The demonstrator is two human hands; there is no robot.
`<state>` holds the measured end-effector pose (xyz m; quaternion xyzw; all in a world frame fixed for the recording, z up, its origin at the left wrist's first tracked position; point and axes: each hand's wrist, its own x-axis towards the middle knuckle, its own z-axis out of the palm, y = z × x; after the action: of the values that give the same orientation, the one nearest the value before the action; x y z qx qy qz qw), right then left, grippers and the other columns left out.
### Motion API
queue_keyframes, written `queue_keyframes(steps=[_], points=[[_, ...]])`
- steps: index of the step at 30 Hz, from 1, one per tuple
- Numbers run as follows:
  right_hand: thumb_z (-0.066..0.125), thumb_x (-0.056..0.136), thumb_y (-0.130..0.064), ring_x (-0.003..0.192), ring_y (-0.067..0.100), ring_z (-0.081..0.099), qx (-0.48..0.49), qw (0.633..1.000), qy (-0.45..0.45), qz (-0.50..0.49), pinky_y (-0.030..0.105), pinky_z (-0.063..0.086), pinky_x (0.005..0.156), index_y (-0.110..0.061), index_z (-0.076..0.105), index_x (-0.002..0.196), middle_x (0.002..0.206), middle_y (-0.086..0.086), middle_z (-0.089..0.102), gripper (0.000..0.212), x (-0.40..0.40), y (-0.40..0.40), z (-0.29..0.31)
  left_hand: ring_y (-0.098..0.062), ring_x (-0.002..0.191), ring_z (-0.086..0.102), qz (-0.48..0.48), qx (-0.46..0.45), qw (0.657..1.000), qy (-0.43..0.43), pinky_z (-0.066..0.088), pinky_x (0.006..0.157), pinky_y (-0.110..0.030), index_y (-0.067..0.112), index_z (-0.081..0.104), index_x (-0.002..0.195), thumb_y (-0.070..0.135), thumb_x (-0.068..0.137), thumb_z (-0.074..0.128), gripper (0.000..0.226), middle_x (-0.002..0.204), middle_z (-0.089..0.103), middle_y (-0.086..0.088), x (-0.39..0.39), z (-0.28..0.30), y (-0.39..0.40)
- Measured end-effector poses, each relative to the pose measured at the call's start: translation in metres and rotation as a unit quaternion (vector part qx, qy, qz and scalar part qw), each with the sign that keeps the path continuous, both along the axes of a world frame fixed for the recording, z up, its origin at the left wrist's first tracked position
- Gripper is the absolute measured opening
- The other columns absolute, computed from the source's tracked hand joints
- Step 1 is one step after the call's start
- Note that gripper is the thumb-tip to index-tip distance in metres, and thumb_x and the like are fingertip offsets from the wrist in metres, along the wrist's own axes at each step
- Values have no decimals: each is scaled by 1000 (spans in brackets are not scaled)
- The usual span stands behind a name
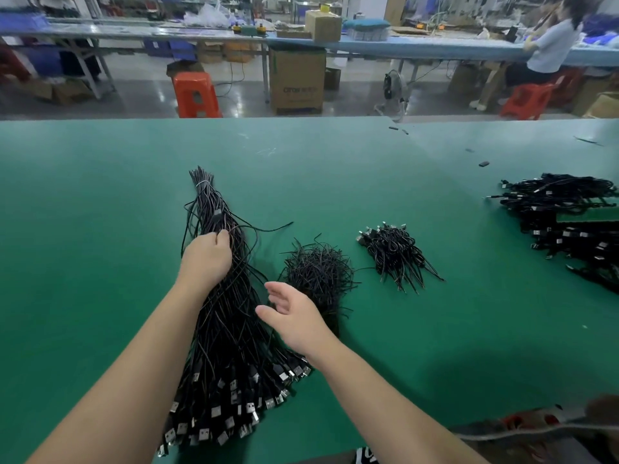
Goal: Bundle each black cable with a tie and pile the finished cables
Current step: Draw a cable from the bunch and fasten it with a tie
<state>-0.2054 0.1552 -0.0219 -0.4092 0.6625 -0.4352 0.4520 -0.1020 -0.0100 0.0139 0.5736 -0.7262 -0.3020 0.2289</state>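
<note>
A long sheaf of loose black cables (231, 329) lies on the green table (100, 195), USB plugs toward me and thin ends pointing away. My left hand (206, 257) grips strands in the sheaf's upper half, fingers curled into them. My right hand (294, 316) hovers open just right of the sheaf, palm turned left, holding nothing. A heap of short black ties (318, 274) sits right behind my right hand. Farther right lies a small pile of bundled cables (395, 251).
A bigger pile of bundled cables (569, 219) fills the table's right edge. Small black bits (484, 164) lie scattered at the far right. Beyond the table are an orange stool (196, 95), cardboard boxes (296, 78) and a seated person (549, 51).
</note>
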Motion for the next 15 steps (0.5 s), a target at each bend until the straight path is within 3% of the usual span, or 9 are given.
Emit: queue_keyframes(steps=[1,3,4,6,8,10,12,13,15], points=[[65,96,-33,139,12,45,0,999,33,0,38,36,118,-28,45,149,151,-2,49,56,0,0,0,-36,91,57,3,-36,999,-20,42,76,-40,5,58,81,32,107,34,45,88,63,-16,3,-5,1],[63,96,-34,139,11,44,-21,997,70,1,38,36,118,-28,45,148,151,-4,48,55,-2,-1,4,-32,98,59,-3,-64,997,38,41,79,-37,11,69,97,35,105,36,42,97,67,-10,8,-8,7],[62,98,-34,137,9,46,-35,997,71,4,35,37,117,-28,48,147,149,-6,51,52,-2,-2,7,-23,103,62,-10,-39,993,111,43,84,-35,20,73,107,39,102,37,41,101,70,-1,10,-5,11],[57,101,-36,125,-5,52,-59,997,48,2,18,40,109,-27,52,144,144,-10,56,45,-3,-4,17,-3,114,60,-45,60,962,262,43,96,-33,39,73,114,49,95,39,40,112,68,16,10,3,23],[50,104,-39,114,-20,50,-71,997,6,-4,4,39,93,-29,54,142,138,-15,60,39,-2,-9,31,0,123,54,-102,134,927,335,41,100,-34,51,68,118,58,90,40,39,125,64,16,7,9,35],[46,105,-43,116,-18,51,-83,996,-42,0,8,39,94,-32,56,138,131,-22,62,36,1,-12,42,0,128,51,-153,158,908,356,42,98,-32,52,64,123,67,86,42,46,133,61,13,4,13,48],[46,106,-39,119,-6,57,-94,992,-81,11,17,43,101,-28,60,135,127,-17,66,34,3,-13,50,2,129,50,-173,168,898,368,44,95,-31,51,63,126,70,85,43,49,136,59,15,3,13,59],[47,106,-35,114,-2,61,-96,991,-88,18,18,46,98,-25,61,133,122,-14,68,32,4,-13,53,4,126,51,-181,176,893,373,47,92,-30,49,63,127,70,86,45,49,137,58,14,4,14,63],[48,106,-29,85,4,63,-95,992,-73,34,18,49,75,-25,65,121,98,-9,69,23,4,-8,59,0,115,60,-192,200,884,377,54,78,-31,46,65,126,69,84,51,50,138,57,6,6,18,70]])
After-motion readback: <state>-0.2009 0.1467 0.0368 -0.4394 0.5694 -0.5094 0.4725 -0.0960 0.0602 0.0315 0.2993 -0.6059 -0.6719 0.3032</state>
